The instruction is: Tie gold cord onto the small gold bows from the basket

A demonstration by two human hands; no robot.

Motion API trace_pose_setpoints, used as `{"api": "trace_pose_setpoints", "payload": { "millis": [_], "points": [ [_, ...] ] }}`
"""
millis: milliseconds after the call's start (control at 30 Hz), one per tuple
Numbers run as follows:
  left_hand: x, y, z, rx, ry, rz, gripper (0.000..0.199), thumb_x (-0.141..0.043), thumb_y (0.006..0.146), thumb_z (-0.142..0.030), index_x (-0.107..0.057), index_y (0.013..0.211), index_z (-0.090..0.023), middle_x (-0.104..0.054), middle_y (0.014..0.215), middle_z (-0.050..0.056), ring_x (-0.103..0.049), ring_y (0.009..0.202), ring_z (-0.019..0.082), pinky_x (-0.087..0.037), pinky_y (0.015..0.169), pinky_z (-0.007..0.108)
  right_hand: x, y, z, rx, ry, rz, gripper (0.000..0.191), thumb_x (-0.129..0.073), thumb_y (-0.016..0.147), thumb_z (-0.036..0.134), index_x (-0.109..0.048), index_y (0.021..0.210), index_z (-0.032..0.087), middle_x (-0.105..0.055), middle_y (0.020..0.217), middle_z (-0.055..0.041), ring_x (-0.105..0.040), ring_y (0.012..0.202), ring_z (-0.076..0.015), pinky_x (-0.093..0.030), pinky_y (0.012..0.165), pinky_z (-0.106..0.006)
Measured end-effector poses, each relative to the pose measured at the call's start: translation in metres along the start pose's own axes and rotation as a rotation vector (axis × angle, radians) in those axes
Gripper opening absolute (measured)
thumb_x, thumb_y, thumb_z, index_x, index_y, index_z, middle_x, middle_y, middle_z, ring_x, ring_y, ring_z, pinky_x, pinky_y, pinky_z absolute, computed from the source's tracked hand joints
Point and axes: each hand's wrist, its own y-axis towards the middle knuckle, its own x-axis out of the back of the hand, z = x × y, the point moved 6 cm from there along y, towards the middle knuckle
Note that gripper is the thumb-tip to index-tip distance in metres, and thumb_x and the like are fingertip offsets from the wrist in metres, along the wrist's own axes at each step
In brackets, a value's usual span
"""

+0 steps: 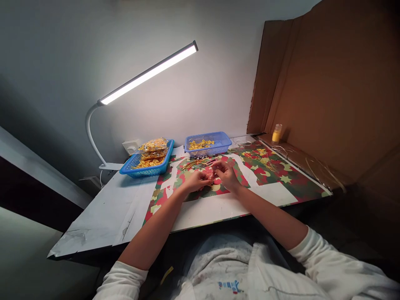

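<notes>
White cloth of a shirt (218, 258), with a small blue print, fills the bottom edge and is cut off there, as are both pushed-up sleeves (337, 262). Beyond the table's near edge, the left hand (199, 182) and right hand (226, 175) meet over a camouflage-patterned sheet (287, 179). Fingers on both are bent and pinched closed at the tips around a small piece (213, 176). It sits between the two hands, pinkish and shiny where it shows; the fingers cover most of it, and its shape is too small to make out.

Just behind lie thin gold strands (195, 163), partly hidden by the right hand. More yellow strands (265, 160) lie to the right, tangled. Farther back, a blue tray (140, 171) holds yellow pieces under a shiny clear bag (154, 145), its contents blurred by glare. Beside it, apart, a periwinkle basket (215, 150) holds yellow bows (201, 144). A yellow-filled jar (276, 133) stands upright near the cardboard (328, 83), which runs out of view. A lit lamp (150, 74) leans above.
</notes>
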Motion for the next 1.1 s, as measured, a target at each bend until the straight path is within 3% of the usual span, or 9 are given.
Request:
{"api": "trace_pose_setpoints", "payload": {
  "millis": [300, 433, 533, 600, 667, 733, 867, 1000, 1100],
  "points": [
    [0.0, -0.001, 0.002, 0.027, 0.0, 0.016, 0.041, -0.068, 0.066, -0.054, -0.054, 0.059, -0.016, -0.042, 0.045, -0.006, -0.035, 0.039, 0.006, -0.023, 0.039, 0.02, 0.002, 0.0, 0.0, -0.02, 0.001, -0.035, 0.028, -0.066, 0.072, 0.047, -0.056, 0.08, 0.022, -0.052, 0.065, 0.0047, -0.054, 0.054, -0.0095, -0.052, 0.056, -0.027],
    [0.001, -0.001, 0.005, 0.034, -0.048, 0.023, 0.036, -0.071, 0.065, -0.048, -0.059, 0.073, -0.016, -0.045, 0.055, -0.007, -0.034, 0.044, 0.005, -0.025, 0.041, 0.019, 0.005, 0.001, -0.007, -0.064, 0.003, -0.048, 0.03, -0.067, 0.072, 0.049, -0.057, 0.082, 0.022, -0.055, 0.069, 0.0035, -0.056, 0.057, -0.0101, -0.048, 0.048, -0.022],
    [0.02, -0.003, 0.002, -0.048, -0.095, -0.234, 0.041, -0.075, 0.061, -0.04, -0.057, 0.09, -0.018, -0.044, 0.064, -0.008, -0.036, 0.05, 0.005, -0.03, 0.045, 0.018, 0.008, 0.002, -0.012, -0.107, -0.013, -0.08, 0.03, -0.067, 0.071, 0.047, -0.057, 0.083, 0.022, -0.058, 0.074, 0.0021, -0.057, 0.057, -0.01, -0.042, 0.042, -0.019],
    [0.034, -0.01, -0.005, -0.168, -0.11, -0.47, 0.038, -0.074, 0.062, -0.037, -0.055, 0.089, -0.018, -0.043, 0.067, -0.007, -0.037, 0.053, 0.006, -0.032, 0.049, 0.018, 0.008, 0.003, -0.014, -0.124, -0.029, -0.081, 0.03, -0.068, 0.07, 0.046, -0.057, 0.083, 0.021, -0.06, 0.076, 0.0012, -0.056, 0.054, -0.0096, -0.041, 0.042, -0.02],
    [0.041, -0.018, -0.015, -0.277, -0.129, -0.591, 0.03, -0.07, 0.066, -0.039, -0.052, 0.08, -0.018, -0.043, 0.066, -0.006, -0.039, 0.055, 0.006, -0.033, 0.051, 0.019, 0.007, 0.003, -0.016, -0.136, -0.037, -0.068, 0.03, -0.067, 0.072, 0.046, -0.057, 0.084, 0.021, -0.062, 0.078, 0.0002, -0.056, 0.053, -0.0097, -0.041, 0.042, -0.021],
    [0.036, -0.021, -0.022, -0.31, -0.13, -0.526, 0.03, -0.065, 0.071, -0.044, -0.051, 0.072, -0.018, -0.043, 0.062, -0.005, -0.039, 0.053, 0.007, -0.031, 0.05, 0.02, 0.007, 0.003, -0.018, -0.143, -0.04, -0.062, 0.031, -0.066, 0.072, 0.047, -0.058, 0.085, 0.021, -0.064, 0.079, -0.0002, -0.056, 0.052, -0.0099, -0.041, 0.043, -0.022],
    [0.013, -0.023, -0.03, -0.256, 0.012, -0.162, 0.036, -0.061, 0.074, -0.05, -0.054, 0.063, -0.016, -0.043, 0.052, -0.004, -0.036, 0.047, 0.007, -0.026, 0.046, 0.022, 0.011, 0.004, -0.017, -0.12, -0.04, -0.09, 0.033, -0.068, 0.07, 0.048, -0.057, 0.085, 0.021, -0.063, 0.077, 0.001, -0.056, 0.051, -0.0096, -0.045, 0.046, -0.023],
    [0.02, -0.028, -0.035, -0.39, 0.285, -0.272, 0.025, -0.068, 0.07, -0.036, -0.053, 0.063, -0.018, -0.042, 0.056, -0.004, -0.034, 0.053, 0.009, -0.027, 0.051, 0.022, 0.011, 0.003, -0.014, -0.112, -0.047, -0.096, 0.033, -0.068, 0.07, 0.049, -0.057, 0.084, 0.021, -0.064, 0.077, 0.0013, -0.056, 0.051, -0.0097, -0.046, 0.047, -0.024],
    [0.019, -0.027, -0.032, -0.449, 0.491, -0.244, 0.01, -0.064, 0.069, -0.022, -0.055, 0.065, -0.019, -0.046, 0.062, -0.003, -0.037, 0.058, 0.01, -0.03, 0.055, 0.023, 0.009, 0.001, -0.01, -0.114, -0.057, -0.087, 0.03, -0.067, 0.071, 0.048, -0.054, 0.08, 0.021, -0.063, 0.076, 0.0013, -0.055, 0.049, -0.01, -0.046, 0.046, -0.024]
  ]
}}
